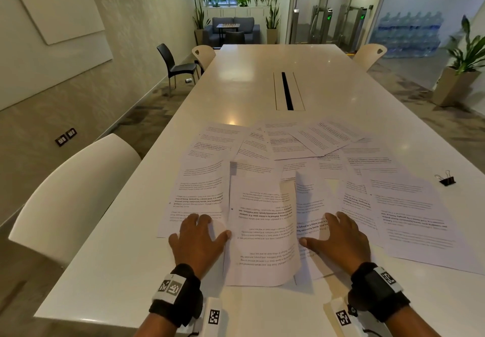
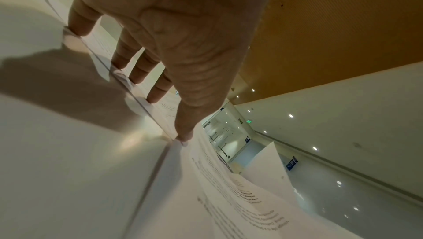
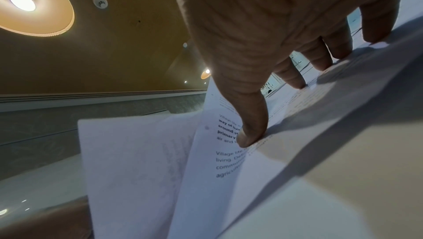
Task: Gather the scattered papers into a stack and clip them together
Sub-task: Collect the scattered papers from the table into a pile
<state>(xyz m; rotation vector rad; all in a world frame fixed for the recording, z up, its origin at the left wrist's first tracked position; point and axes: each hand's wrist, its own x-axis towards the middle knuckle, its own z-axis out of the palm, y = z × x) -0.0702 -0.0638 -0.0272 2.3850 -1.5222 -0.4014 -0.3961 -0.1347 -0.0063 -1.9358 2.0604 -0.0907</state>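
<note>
Grip: left hand (image 1: 198, 239) and right hand (image 1: 341, 239) spread flat on papers (image 1: 262, 221), sweeping them inward.
Clip: binder clip (image 1: 446, 179) waits near table (image 1: 262, 68) right edge.

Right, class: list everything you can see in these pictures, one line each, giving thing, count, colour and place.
printed papers: many, white, scattered and overlapping on the near table
binder clip: one, black, right of the papers
table: one, white, long, with a dark central slot
chairs: three white beside the table, one black by the left wall
sofa: one, grey, far end
potted plants: several, green, far end and right
water bottles: many, blue, stacked far right
left hand: fingers spread, pressing papers
right hand: fingers spread, pressing papers
</note>
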